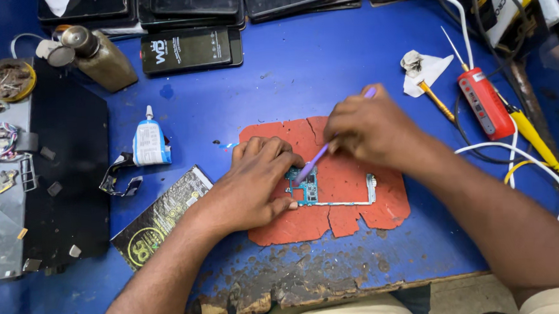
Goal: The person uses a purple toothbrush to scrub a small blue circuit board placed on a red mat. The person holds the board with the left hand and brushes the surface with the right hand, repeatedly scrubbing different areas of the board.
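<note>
A small teal circuit board (pixel 307 188) with a thin metal frame arm reaching right lies on a cracked orange mat (pixel 382 203) on the blue bench. My left hand (pixel 252 183) presses down on the board's left end, fingers curled over it. My right hand (pixel 369 131) grips a thin purple-handled tool (pixel 314 160) like a pen; its tip touches the top of the board. The tool's far end pokes out above my knuckles.
A white glue tube (pixel 148 141) and a black printed packet (pixel 162 215) lie left of the mat. A brass bottle (pixel 99 58) and several dark phones (pixel 190 49) sit at the back. A red tester (pixel 484 101), yellow-handled tool (pixel 437 103) and cables lie right. The bench's front edge (pixel 298 291) is worn.
</note>
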